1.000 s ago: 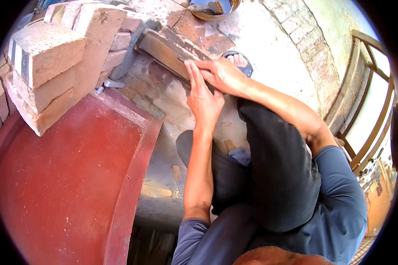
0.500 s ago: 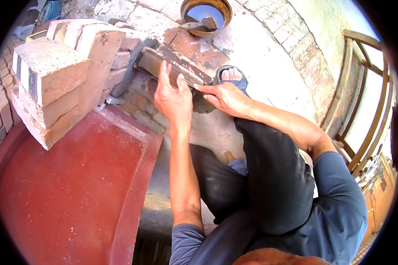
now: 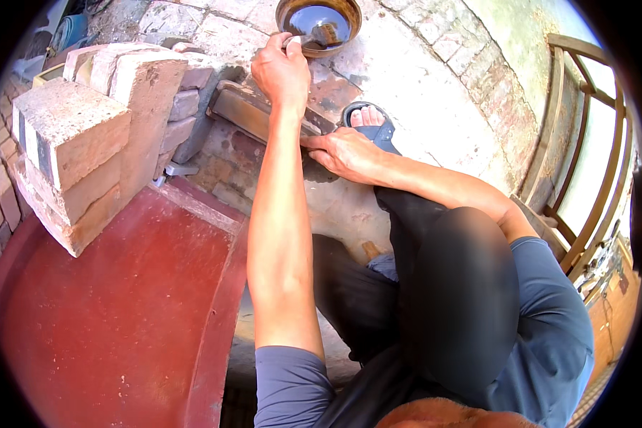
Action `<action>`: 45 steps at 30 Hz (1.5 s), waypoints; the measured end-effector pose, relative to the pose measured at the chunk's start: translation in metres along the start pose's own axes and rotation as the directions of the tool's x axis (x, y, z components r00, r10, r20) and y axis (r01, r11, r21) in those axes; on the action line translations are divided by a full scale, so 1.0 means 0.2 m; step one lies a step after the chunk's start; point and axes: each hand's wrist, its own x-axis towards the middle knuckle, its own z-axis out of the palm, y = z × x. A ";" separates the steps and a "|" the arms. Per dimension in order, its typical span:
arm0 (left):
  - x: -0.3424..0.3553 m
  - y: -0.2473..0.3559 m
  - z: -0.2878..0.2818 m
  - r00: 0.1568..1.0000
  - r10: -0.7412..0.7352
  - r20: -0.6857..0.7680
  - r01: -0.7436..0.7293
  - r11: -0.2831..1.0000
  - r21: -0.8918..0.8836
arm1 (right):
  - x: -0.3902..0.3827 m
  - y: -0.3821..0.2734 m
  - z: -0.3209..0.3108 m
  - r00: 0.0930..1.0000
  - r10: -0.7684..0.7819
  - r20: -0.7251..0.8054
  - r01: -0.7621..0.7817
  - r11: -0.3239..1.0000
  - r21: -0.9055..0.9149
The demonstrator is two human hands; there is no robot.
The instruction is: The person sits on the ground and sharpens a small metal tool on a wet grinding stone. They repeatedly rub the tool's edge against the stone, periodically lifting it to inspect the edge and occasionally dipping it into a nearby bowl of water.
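Note:
My left hand [image 3: 282, 77] reaches to the edge of a round bowl [image 3: 354, 18] of dark liquid. Its fingers are closed on the handle end of a paintbrush [image 3: 326, 34], whose bristle end rests in the bowl. Below that wrist lies a long, brown, worn block [image 3: 239, 107] on the ground, partly hidden by my left forearm. At the block's near right end is my right hand [image 3: 346, 153], thumb and fingers pressed together there. What they pinch is too hidden to make out.
Stacked bricks [image 3: 93, 132] stand at the left, beside a red panel [image 3: 114, 307] with a raised rim. My sandalled foot [image 3: 371, 125] is just right of the block. A wooden frame [image 3: 549, 128] stands at the right, along the wall.
My left hand has left the block, moved up to the bowl and closed on the brush handle. My right hand stays at the block's end.

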 end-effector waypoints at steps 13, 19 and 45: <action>-0.90 0.20 -0.78 0.923 -0.182 -0.338 0.184 0.983 -0.028 | 0.01 0.12 0.01 0.995 -0.049 -0.083 0.045 0.998 -0.039; -1.07 0.07 -0.75 0.898 -0.185 -0.399 0.227 0.972 0.061 | -0.06 0.04 -0.05 0.989 0.108 0.097 -0.110 0.994 0.022; -0.23 0.09 -0.12 0.954 -0.300 0.003 0.252 0.797 -0.549 | -0.05 0.05 -0.03 0.997 0.024 0.068 -0.029 0.997 0.076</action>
